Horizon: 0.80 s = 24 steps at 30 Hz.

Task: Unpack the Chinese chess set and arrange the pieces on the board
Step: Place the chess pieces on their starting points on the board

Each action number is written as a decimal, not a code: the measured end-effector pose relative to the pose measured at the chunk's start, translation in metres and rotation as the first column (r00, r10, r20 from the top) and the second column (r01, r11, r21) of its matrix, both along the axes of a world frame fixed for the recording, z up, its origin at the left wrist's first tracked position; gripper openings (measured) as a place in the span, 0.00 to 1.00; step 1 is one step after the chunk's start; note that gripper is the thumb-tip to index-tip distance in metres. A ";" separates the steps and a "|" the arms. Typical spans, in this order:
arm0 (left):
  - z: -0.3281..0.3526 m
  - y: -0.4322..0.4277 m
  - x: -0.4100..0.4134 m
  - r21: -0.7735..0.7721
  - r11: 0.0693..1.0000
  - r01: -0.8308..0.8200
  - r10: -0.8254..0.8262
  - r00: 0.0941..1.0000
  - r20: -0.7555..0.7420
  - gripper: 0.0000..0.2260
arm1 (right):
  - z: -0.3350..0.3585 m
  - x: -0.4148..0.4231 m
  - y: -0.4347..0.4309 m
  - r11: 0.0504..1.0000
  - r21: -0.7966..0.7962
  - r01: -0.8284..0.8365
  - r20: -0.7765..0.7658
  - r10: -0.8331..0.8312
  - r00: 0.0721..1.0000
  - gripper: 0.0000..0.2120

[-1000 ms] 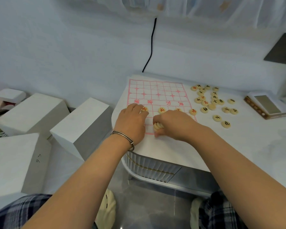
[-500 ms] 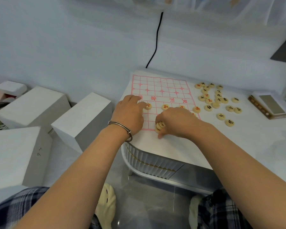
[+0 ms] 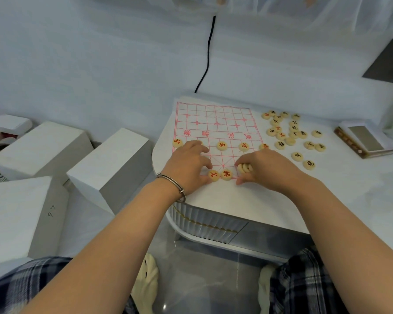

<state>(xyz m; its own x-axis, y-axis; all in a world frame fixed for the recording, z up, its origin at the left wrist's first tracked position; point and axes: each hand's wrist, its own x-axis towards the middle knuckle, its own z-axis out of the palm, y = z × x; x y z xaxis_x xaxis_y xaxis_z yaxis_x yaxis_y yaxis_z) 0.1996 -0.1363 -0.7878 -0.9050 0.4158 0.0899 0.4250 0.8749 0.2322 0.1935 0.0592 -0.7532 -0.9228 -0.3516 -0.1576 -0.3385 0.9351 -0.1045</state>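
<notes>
Two pale round red-lettered pieces (image 3: 226,174) had landed on the near row of the red-gridded paper board (image 3: 213,118); the left hand (image 3: 186,165) pinched one, the right hand (image 3: 268,168) clutched a stack of discs (image 3: 244,168), best dealt singly onto crossings.

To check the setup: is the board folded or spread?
Spread: the board lies flat on the table, its red grid in view, with pieces lying on it.
</notes>
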 end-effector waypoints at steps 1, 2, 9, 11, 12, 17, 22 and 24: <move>-0.001 0.000 0.000 0.005 1.000 -0.002 0.002 1.000 -0.003 0.15 | 0.000 0.000 0.000 1.000 -0.014 0.002 -0.003 -0.002 1.000 0.26; -0.001 0.001 -0.001 0.012 1.000 -0.004 0.004 1.000 -0.006 0.15 | 0.000 -0.001 0.000 0.999 -0.033 0.006 -0.008 -0.006 1.000 0.26; 0.001 -0.001 -0.003 0.007 1.000 -0.010 0.010 1.000 -0.002 0.16 | 0.002 -0.001 -0.006 0.995 -0.101 0.009 -0.034 -0.013 0.999 0.26; 0.007 -0.011 -0.007 -0.006 0.999 -0.043 0.043 0.999 0.004 0.17 | 0.006 0.000 -0.015 0.996 -0.092 -0.022 -0.062 0.016 0.998 0.26; 0.010 -0.017 -0.008 -0.014 0.998 -0.063 0.063 0.998 0.001 0.18 | 0.008 0.000 -0.022 0.996 -0.073 -0.052 -0.078 0.047 0.996 0.26; 0.020 -0.038 -0.010 -0.042 0.989 -0.140 0.140 0.990 0.015 0.16 | 0.008 -0.003 -0.059 0.951 0.139 -0.275 -0.094 0.289 0.953 0.23; 0.027 -0.050 -0.006 -0.052 0.978 -0.200 0.204 0.974 0.098 0.14 | 0.004 -0.012 -0.077 0.882 0.270 -0.386 -0.091 0.423 0.902 0.20; 0.028 -0.054 -0.006 -0.033 0.971 -0.235 0.237 0.968 0.087 0.13 | 0.002 -0.016 -0.080 0.868 0.294 -0.399 -0.077 0.438 0.896 0.20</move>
